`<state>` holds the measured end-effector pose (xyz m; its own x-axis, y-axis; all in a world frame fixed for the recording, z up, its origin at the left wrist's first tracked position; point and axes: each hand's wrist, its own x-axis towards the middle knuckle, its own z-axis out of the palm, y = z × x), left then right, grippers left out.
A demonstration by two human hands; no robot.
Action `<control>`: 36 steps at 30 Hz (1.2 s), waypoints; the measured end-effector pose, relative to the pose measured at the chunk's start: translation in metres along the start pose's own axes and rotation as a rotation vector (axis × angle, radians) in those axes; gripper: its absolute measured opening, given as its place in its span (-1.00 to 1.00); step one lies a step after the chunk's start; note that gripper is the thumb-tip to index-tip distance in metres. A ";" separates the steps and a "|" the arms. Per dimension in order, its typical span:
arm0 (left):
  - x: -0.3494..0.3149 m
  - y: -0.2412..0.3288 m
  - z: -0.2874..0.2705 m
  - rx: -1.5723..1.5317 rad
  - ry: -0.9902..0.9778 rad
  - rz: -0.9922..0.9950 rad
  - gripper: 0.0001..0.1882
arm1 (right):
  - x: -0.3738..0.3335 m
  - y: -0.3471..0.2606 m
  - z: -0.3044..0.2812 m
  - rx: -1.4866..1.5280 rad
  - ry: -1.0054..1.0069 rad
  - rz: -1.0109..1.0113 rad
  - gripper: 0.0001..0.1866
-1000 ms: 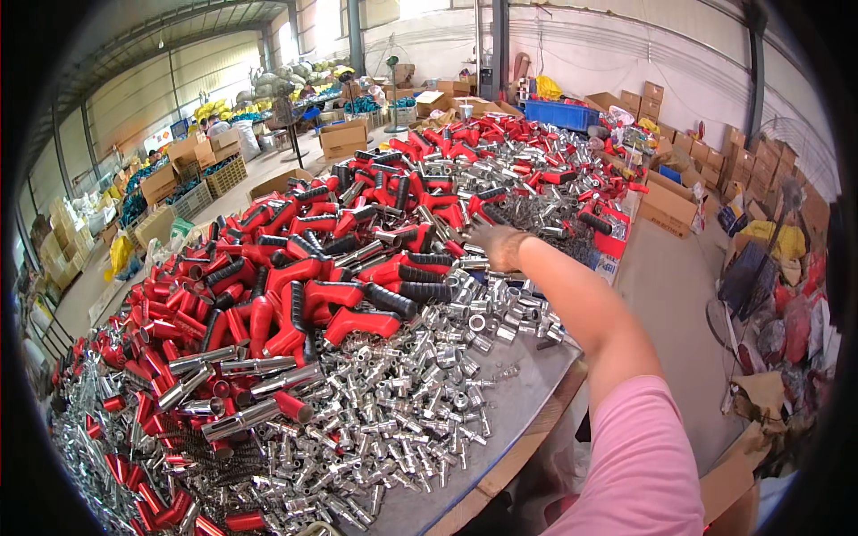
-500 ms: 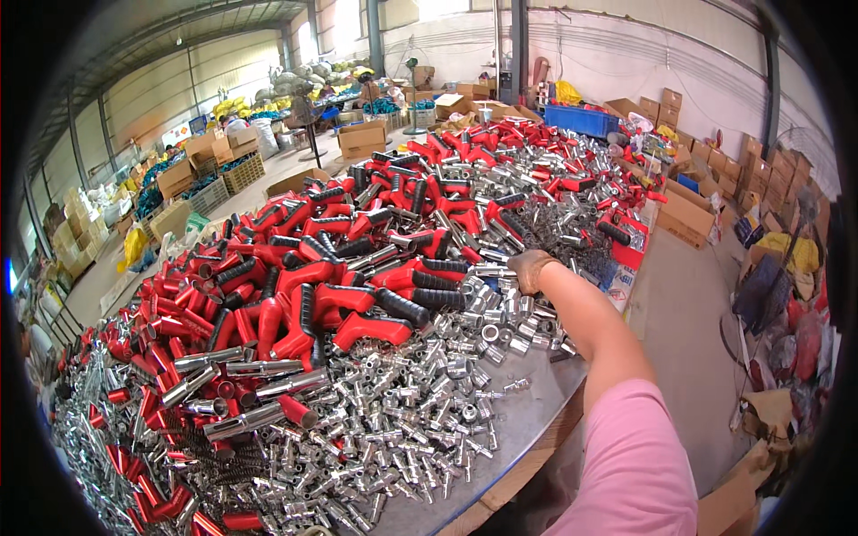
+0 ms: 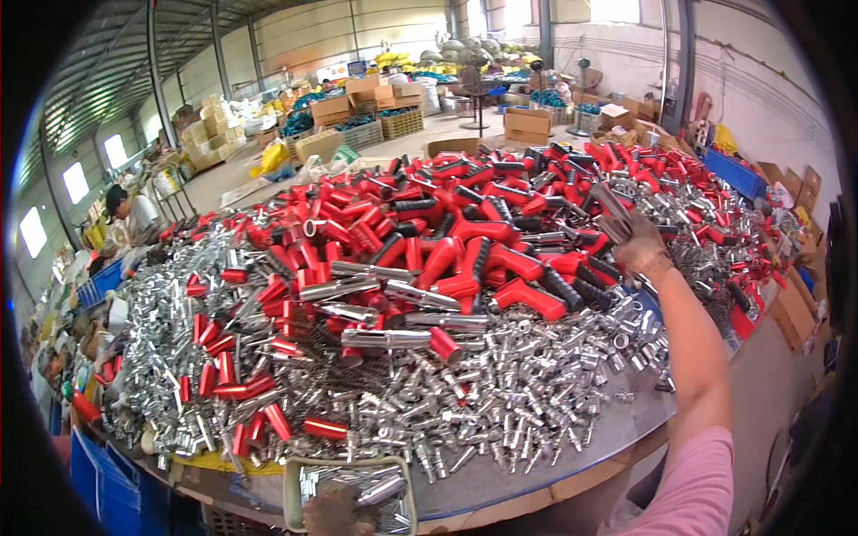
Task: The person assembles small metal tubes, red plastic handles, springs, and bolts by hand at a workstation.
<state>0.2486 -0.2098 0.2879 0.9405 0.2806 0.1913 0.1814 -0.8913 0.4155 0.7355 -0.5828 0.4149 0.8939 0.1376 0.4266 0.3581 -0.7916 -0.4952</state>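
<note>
My right hand (image 3: 643, 250), in a brownish glove, is raised over the far right of the heap. Its fingers are closed around a few silver metal tubes (image 3: 610, 207), slightly blurred. At the near edge, my left hand (image 3: 335, 513) is dark and smeared, partly cut off by the picture's lower rim. It is over a pale green tray (image 3: 290, 491) holding thin pins and shiny metal parts; its fingers cannot be made out. Red pistol-shaped handles with black grips (image 3: 527, 297) lie beyond, beside loose silver tubes (image 3: 384, 339) and small silver fittings (image 3: 536, 393).
Red cylinders (image 3: 244, 388) and dark springs (image 3: 331, 371) are mixed into the pile on the table. Blue crates (image 3: 103, 487) stand at the near left. A person (image 3: 136, 214) sits at the table's far left. Cardboard boxes (image 3: 791, 308) line the right side.
The view has swung left. My right hand has lifted off the silver fittings and now carries metal tubes. The tray and my left hand have come into sight at the near edge.
</note>
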 end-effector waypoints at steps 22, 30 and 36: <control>-0.018 -0.010 -0.010 -0.001 0.037 0.101 -0.66 | -0.152 -0.350 0.100 0.054 -0.223 -0.883 -0.57; -0.026 -0.026 -0.053 0.246 0.515 0.564 -0.55 | -0.299 -0.331 0.051 0.103 -0.917 -0.501 -0.58; -0.028 -0.021 -0.060 0.250 -0.256 0.589 -0.47 | -0.359 -0.303 0.088 0.450 -1.187 -0.192 -0.60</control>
<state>0.2012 -0.1771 0.3275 0.9354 -0.3412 0.0930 -0.3488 -0.9335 0.0832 0.3294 -0.3401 0.3456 0.4258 0.8543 -0.2979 0.3588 -0.4617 -0.8112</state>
